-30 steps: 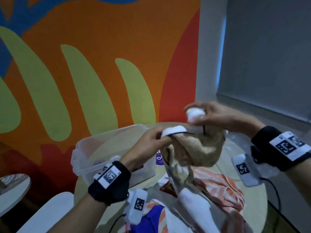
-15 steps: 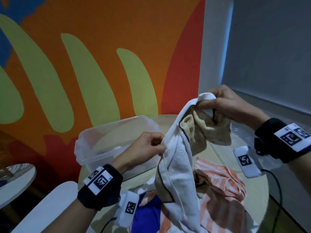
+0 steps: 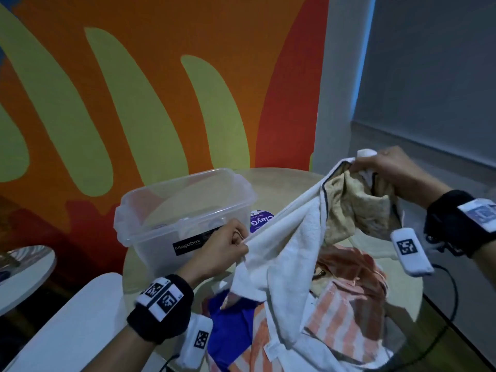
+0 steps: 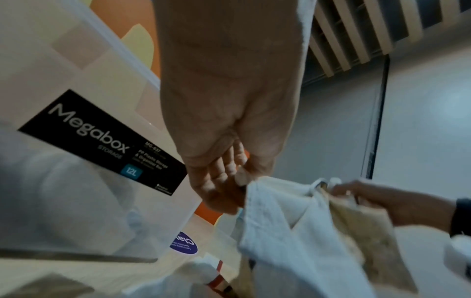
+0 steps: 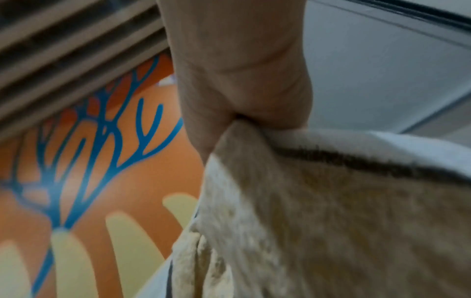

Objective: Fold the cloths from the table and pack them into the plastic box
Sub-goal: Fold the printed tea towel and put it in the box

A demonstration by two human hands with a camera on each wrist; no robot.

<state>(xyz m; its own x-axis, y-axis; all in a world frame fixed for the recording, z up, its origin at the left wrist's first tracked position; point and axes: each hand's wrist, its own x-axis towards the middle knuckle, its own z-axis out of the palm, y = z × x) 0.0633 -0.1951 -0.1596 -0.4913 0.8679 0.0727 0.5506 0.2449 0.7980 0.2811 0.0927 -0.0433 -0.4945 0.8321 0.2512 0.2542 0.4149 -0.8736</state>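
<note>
Basically early days: round table (image 3: 281,175) w/ a heap of unfolded cloths (image 3: 349,304) (orange-striped, blue, tan) left to do. Clear plastic box (image 3: 150,205) sits at its far left; can't tell if anything's packed in it yet. White towel (image 3: 284,253) is up off the pile, stretched btwn both hands, not folded yet. Right hand (image 3: 397,173) is clenched round its top corner, higher up; left hand (image 3: 222,251) pinches the opposite edge, just in front of the box

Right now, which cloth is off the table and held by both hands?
The white-and-beige towel, stretched between left hand and right hand. The orange-striped cloth and blue cloth lie on the table.
</note>
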